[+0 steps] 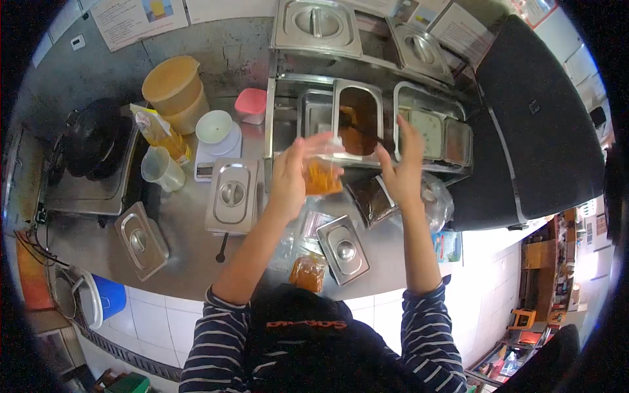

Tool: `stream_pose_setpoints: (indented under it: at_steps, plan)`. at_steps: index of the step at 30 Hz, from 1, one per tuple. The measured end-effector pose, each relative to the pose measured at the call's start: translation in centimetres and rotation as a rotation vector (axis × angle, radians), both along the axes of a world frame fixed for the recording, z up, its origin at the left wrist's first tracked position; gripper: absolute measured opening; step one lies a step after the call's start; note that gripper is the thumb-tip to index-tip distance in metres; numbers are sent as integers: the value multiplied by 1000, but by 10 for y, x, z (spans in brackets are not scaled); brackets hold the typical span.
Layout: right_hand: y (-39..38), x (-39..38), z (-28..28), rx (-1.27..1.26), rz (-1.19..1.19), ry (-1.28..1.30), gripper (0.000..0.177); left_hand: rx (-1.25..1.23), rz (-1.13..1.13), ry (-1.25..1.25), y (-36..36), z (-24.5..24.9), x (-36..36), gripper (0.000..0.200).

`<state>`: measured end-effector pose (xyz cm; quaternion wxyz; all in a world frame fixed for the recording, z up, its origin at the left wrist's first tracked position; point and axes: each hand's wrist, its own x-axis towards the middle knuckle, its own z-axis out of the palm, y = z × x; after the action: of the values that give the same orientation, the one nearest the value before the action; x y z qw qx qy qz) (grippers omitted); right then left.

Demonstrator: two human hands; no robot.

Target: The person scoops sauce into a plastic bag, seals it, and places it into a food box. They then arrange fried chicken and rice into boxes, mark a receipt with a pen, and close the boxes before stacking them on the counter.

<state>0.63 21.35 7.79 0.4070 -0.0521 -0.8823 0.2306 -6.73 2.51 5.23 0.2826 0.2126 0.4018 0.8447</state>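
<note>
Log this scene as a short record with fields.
left hand: grips a clear bag of orange food above the counter
right hand: open, fingers spread, beside the bag; contact unclear
beyond the bag: steel pan of brown sauce
counter: steel lids, scale with white bowl, measuring jug
near edge: second bag of orange food

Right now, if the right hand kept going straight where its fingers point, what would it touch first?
Probably the steel pan of pale filling, just beyond the fingertips of the open right hand; depth is hard to judge. The left hand holds a clear bag beside it.
</note>
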Motion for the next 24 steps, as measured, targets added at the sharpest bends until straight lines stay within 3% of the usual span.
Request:
stream_pose_setpoints:
  at_steps: [1,3,5,8,9,15,18,22,24]
  plan:
    - [-15,13,9,111,-49,83,39,-62,-23,33,-10,1,12,49]
    - [-44,42,2,14,116,-98,34,-166,10,175,-20,-2,33,50]
    - [-69,63,-17,-303,271,-201,23,-252,108,389,-22,-8,55,52]
    - [-83,90,-38,-663,242,-212,13,-456,-8,481,-40,-23,70,42]
    - [-86,97,-43,-695,225,-127,9,-467,27,440,-43,-29,78,25]
    - [-91,149,-79,-646,287,-406,6,-551,-53,338,-61,-68,118,11]
    - [-110,169,-100,-603,251,-541,9,-615,-82,476,-68,-88,137,11]
    - [-125,189,-129,-604,249,-618,9,-676,-207,453,-91,-126,150,9]
    - [-123,201,-140,-667,234,-724,7,-690,-179,304,-98,-135,155,9]
